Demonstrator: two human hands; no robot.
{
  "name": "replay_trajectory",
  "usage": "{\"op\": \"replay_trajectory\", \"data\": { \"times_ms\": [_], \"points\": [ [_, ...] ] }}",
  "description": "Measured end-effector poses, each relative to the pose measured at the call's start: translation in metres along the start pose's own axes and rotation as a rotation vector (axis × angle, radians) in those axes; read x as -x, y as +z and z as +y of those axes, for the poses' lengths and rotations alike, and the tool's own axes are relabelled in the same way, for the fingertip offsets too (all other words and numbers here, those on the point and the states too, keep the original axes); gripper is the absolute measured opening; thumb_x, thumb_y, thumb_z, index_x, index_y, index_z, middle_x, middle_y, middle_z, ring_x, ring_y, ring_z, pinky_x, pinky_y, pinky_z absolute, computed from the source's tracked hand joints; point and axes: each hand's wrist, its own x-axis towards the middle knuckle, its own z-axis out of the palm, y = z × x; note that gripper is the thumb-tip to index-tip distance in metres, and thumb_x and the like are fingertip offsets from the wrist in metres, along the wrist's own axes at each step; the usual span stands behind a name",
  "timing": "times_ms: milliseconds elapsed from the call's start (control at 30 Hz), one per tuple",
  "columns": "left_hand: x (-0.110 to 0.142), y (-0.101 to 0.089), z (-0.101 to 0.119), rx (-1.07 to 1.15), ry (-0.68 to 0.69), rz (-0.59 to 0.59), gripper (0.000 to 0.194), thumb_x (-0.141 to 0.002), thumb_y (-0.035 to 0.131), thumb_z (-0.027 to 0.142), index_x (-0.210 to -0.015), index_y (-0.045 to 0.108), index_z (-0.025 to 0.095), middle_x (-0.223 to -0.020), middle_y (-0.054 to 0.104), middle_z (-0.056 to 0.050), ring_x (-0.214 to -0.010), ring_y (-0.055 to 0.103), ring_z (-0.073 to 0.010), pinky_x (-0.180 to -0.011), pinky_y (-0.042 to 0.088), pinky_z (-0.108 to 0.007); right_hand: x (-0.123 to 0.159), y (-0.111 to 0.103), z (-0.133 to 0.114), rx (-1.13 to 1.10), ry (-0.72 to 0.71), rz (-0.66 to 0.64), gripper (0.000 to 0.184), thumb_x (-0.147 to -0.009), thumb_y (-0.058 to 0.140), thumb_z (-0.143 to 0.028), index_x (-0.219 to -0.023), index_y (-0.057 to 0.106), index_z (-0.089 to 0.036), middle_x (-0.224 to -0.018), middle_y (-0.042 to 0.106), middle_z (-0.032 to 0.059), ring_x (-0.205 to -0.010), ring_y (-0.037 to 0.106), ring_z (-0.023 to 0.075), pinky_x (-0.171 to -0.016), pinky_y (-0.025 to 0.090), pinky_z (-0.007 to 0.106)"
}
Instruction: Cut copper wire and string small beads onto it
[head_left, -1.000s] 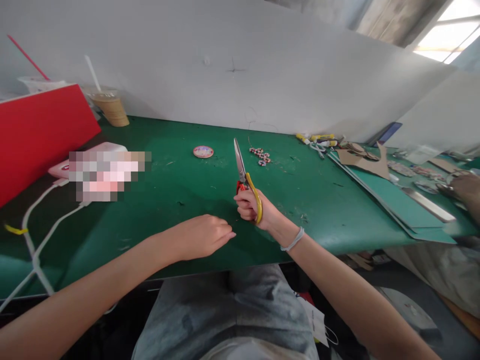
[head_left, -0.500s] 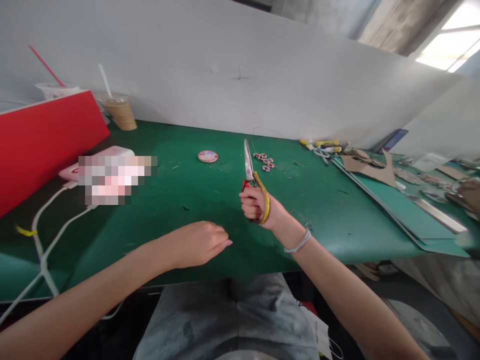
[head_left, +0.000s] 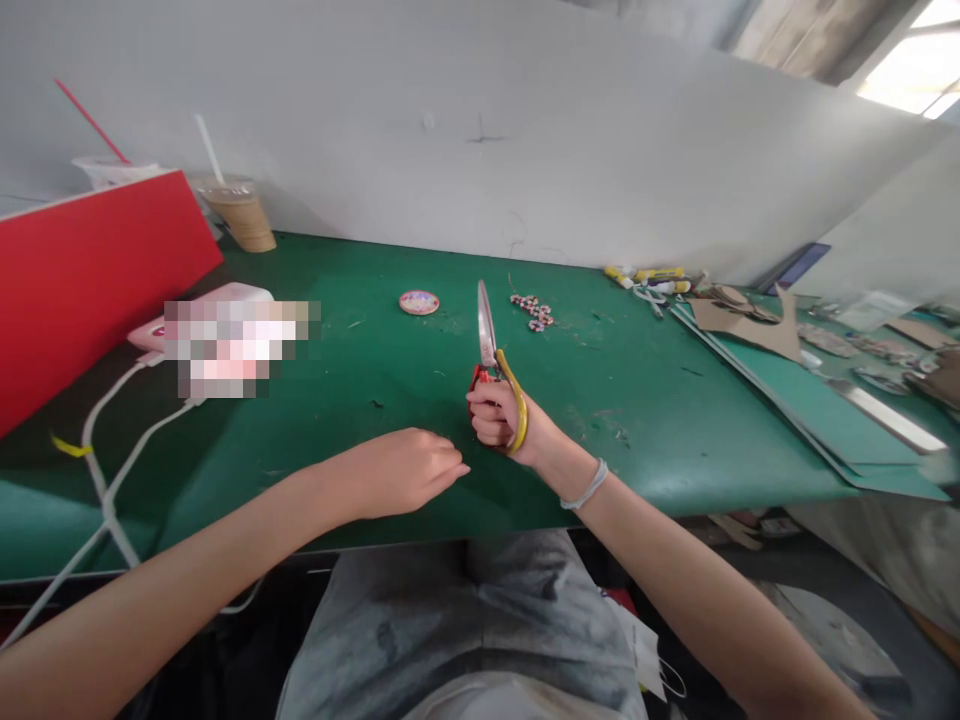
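Right hand (head_left: 501, 418) fingers curled tight through the handles of the yellow-and-red-handled steel scissors (head_left: 491, 360), blades together, tip pointing to 12 o'clock, held upright just above the green work mat (head_left: 360, 380) near its front edge, about centre. White band on that wrist. Left hand (head_left: 409, 470) at 8 o'clock of the scissors, palm down on the mat, fingers together and lightly bent, tips pointing toward the right hand, near but apart; whether it pinches anything, cannot tell. Small round pink patterned disc (head_left: 418, 302) at 11 o'clock of the scissors, small cluster of pink-and-white beads (head_left: 532, 310) at 1 o'clock, both lying on the mat. Clear plastic cup with brown drink and white straw (head_left: 240, 212) at far 10 o'clock, against the white wall; a second clear cup with red straw (head_left: 112, 165) behind the red slanted board (head_left: 90, 270), contents hidden. Brown cardboard cut-outs (head_left: 739, 312) and yellow glue sticks (head_left: 649, 275) at 2 o'clock, well apart.
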Motion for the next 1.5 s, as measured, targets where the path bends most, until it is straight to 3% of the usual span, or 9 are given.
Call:
{"op": "replay_trajectory", "data": {
  "times_ms": [133,400,1500],
  "points": [
    [0.0,-0.002,0.0,0.028,-0.012,-0.011,0.038,-0.096,0.031,0.026,-0.07,0.057,0.017,-0.065,0.06,-0.002,-0.063,0.057,-0.0169,-0.062,0.039,-0.029,0.001,-0.001,0.003,0.017,-0.046,0.013,0.037,-0.072,0.054,-0.015,-0.051,0.025,-0.021,-0.036,0.021,-0.0118,-0.028,0.014,0.0026,-0.025,0.012,0.015],
    [0.006,-0.003,-0.004,0.174,-0.06,0.008,0.039,-0.096,0.032,0.028,-0.068,0.057,0.018,-0.063,0.057,-0.001,-0.06,0.054,-0.0157,-0.06,0.038,-0.028,0.002,0.002,-0.001,0.031,0.007,0.038,0.037,-0.073,0.05,-0.015,-0.052,0.021,-0.022,-0.035,0.019,-0.012,-0.027,0.013,0.003,-0.026,0.011,0.015],
    [0.012,-0.013,-0.004,0.293,-0.198,-0.115,0.038,-0.096,0.03,0.031,-0.071,0.055,0.018,-0.07,0.057,0.0,-0.065,0.052,-0.0148,-0.064,0.034,-0.028,0.001,-0.005,-0.003,0.028,0.038,-0.029,0.035,-0.077,0.046,-0.012,-0.053,0.022,-0.022,-0.038,0.019,-0.012,-0.029,0.014,0.003,-0.026,0.013,0.015]
  ]
}}
